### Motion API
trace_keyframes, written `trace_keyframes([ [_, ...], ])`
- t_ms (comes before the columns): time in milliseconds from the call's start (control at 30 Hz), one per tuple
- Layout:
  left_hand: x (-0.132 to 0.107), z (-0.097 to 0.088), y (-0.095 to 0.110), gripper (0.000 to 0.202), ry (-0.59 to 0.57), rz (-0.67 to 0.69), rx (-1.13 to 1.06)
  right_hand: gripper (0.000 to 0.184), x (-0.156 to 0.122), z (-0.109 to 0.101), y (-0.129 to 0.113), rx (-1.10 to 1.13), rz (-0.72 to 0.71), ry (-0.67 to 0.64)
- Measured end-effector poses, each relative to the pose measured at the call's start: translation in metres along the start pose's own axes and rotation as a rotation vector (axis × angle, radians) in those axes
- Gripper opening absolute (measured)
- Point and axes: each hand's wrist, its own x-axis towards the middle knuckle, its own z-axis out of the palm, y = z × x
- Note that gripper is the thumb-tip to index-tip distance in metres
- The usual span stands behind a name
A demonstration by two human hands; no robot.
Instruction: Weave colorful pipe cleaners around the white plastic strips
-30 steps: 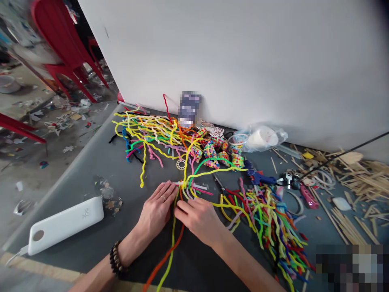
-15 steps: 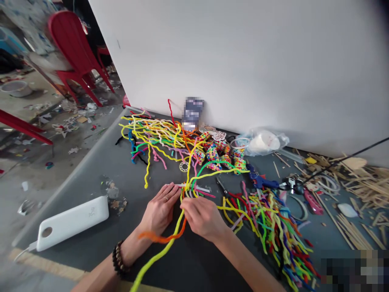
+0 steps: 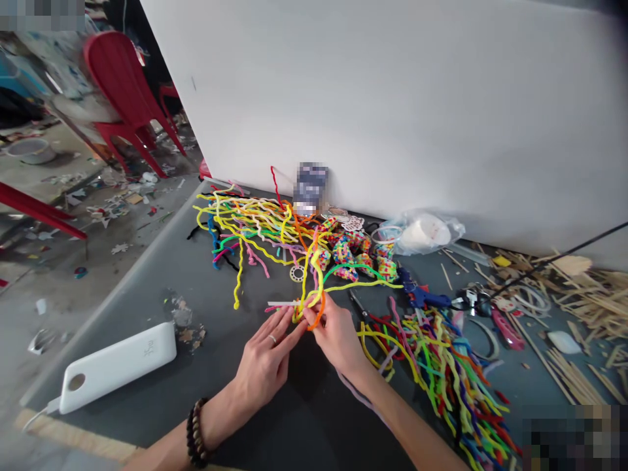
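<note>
A small weave of yellow, orange, pink and green pipe cleaners [image 3: 318, 265] crosses a thin white strip [image 3: 277, 303] on the dark tabletop. My left hand [image 3: 267, 343] lies beside it, its outstretched fingertips pressing the weave from the near left. Thumb and fingers of my right hand [image 3: 336, 327] pinch the yellow and orange strands on the other side. One orange strand [image 3: 321, 313] loops by the right fingertips. Yellow and green ends stretch away to the back and right. The fingers partly hide the crossings.
Loose pipe cleaners [image 3: 245, 219] lie behind, with beaded multicoloured pieces [image 3: 350, 252] beside them. More pipe cleaners [image 3: 451, 379] heap at right, near a blue glue gun [image 3: 424, 296], scissors [image 3: 359, 304] and wooden sticks [image 3: 583, 294]. A white power bank [image 3: 120, 366] lies left; a phone [image 3: 310, 186] leans behind.
The yellow and orange strands that hung toward me are now folded up and away. My right hand has moved slightly up and right. The white strip now sticks out leftward.
</note>
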Motion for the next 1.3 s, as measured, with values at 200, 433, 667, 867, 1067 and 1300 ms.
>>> trace_keyframes([
  [200, -0.001, 0.004, -0.003, 0.057, -0.106, 0.009, 0.111, 0.013, 0.008, -0.009, -0.004, -0.106, -0.037, 0.033],
  [433, -0.003, 0.011, -0.004, 0.053, -0.225, 0.110, 0.291, 0.009, 0.044, -0.016, -0.009, -0.357, 0.005, 0.055],
  [667, -0.003, 0.012, -0.003, 0.070, -0.228, 0.123, 0.378, 0.013, 0.067, -0.005, -0.012, -0.469, 0.050, 0.076],
  [867, -0.003, 0.017, -0.002, 0.074, -0.216, 0.099, 0.398, 0.013, 0.070, 0.000, -0.010, -0.506, 0.040, 0.074],
  [1067, -0.004, 0.020, 0.001, 0.076, -0.215, 0.048, 0.460, 0.012, 0.074, 0.005, -0.012, -0.543, 0.032, 0.102],
  [1300, -0.005, 0.019, 0.002, 0.073, -0.224, 0.045, 0.463, 0.037, 0.006, -0.013, -0.012, -0.640, -0.160, 0.400],
])
